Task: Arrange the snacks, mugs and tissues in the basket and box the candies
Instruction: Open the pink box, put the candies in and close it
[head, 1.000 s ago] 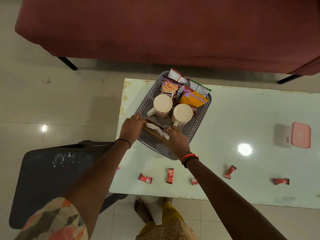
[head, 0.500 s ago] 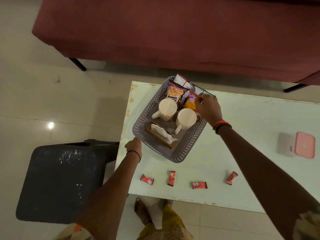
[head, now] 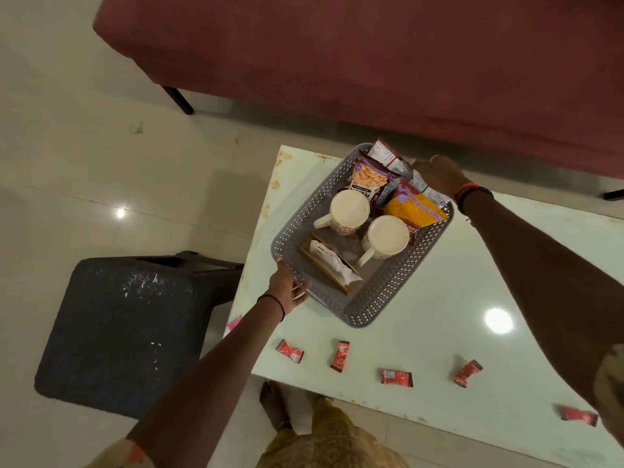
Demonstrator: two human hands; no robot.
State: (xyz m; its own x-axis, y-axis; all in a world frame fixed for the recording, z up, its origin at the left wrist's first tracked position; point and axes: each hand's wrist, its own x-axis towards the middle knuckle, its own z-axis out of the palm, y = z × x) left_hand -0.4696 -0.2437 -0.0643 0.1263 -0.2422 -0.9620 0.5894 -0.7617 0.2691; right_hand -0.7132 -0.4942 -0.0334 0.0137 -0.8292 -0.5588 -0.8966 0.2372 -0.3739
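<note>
Your left hand (head: 287, 287) grips the lower-left rim of the grey basket (head: 378, 298), fingers curled on its edge. Your right hand (head: 439, 175) rests at the basket's upper-right corner on the snack packets (head: 417, 207); whether its fingers pinch one I cannot tell. Two mugs (head: 349, 211) and the tissues (head: 329, 261) sit inside, mid-frame. Red candies (head: 339, 356) lie along the counter (head: 472, 298) edge below.

White lettering on the peanut snack packet (head: 368, 179), far in the basket (head: 388, 292), is too blurred to read.
</note>
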